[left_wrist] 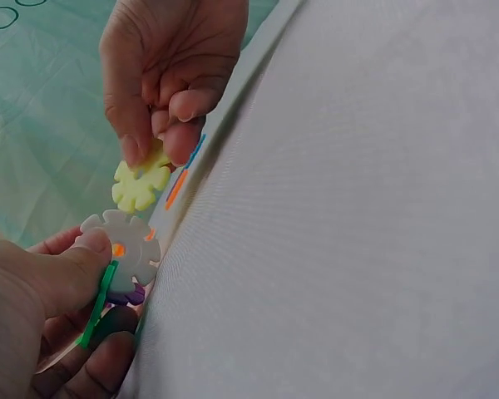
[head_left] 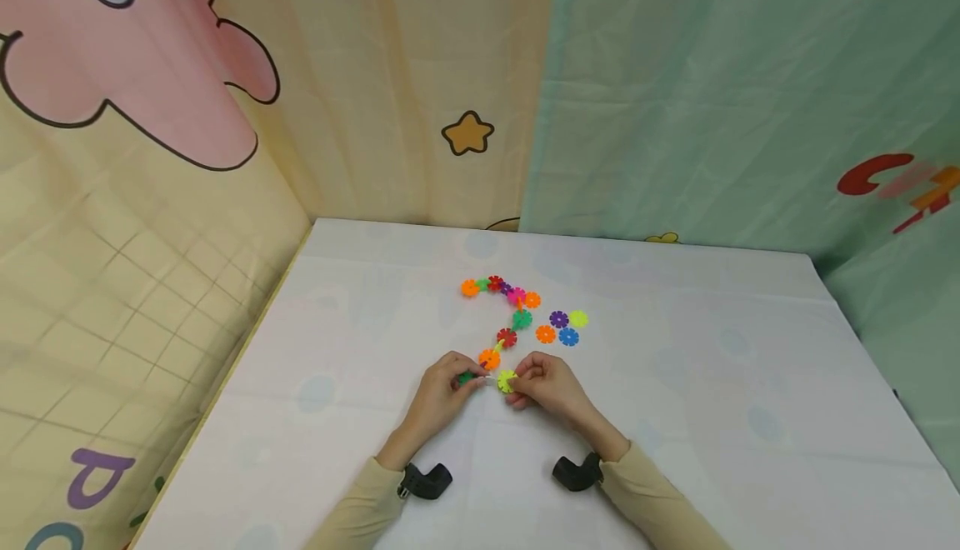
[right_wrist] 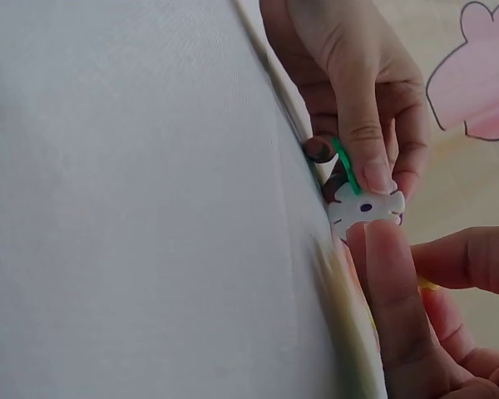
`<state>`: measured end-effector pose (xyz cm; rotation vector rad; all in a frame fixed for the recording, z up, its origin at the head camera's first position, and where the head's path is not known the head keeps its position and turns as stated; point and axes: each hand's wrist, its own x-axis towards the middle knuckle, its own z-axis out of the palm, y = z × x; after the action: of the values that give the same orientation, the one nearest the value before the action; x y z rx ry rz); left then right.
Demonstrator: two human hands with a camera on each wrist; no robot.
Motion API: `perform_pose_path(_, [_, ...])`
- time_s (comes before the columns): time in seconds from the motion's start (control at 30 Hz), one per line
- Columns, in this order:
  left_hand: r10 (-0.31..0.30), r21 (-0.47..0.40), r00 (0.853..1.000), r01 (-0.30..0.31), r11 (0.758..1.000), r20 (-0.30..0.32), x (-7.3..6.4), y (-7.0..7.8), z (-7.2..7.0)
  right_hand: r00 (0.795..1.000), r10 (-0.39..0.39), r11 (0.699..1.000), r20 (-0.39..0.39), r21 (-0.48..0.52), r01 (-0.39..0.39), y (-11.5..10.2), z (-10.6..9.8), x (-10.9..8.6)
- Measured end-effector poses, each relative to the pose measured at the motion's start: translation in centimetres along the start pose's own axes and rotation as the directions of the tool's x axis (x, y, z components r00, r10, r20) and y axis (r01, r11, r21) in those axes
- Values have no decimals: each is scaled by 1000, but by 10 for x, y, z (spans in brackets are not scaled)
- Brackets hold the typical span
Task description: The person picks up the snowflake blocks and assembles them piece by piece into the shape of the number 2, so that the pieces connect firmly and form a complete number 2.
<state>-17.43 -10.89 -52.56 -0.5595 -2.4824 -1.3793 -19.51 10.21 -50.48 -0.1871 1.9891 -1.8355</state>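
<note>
My left hand pinches a white notched interlocking disc between thumb and fingers. A green disc, seen edge-on, is slotted to the white one by the left thumb. Between thumb and fingertips, my right hand holds a yellow notched disc. The yellow disc's lower rim is right by the white disc's top edge. From near the left fingertips, a chain of joined discs runs away over the table, starting with an orange disc, then a red disc and a green disc.
Right of the chain lie loose discs: purple, yellow, orange and blue. The chain's far end is an orange disc. A white cloth covers the table; printed curtains hang behind it.
</note>
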Motion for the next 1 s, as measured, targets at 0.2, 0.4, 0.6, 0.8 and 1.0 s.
perform_pose_path(0.2, [-12,-3,1000,12,1000,8,0,0,-1,1000,-7,999,-26,46,8,-2,6,-1])
perform_pose_path(0.4, [-16,0,1000,16,1000,8,0,1,-1,1000,9,997,8,70,-10,2,4,2])
perform_pose_path(0.6, [2,-7,1000,-2,1000,1,0,0,0,999,13,994,43,112,-18,4,4,2])
perform_pose_path(0.8, [-39,-53,999,38,998,-11,-1,-1,2,999,13,991,35,133,-17,5,9,2])
perform_pose_path(1.0, [-112,-107,994,109,988,-16,-1,-1,3,998,58,989,-32,137,-53,5,16,1])
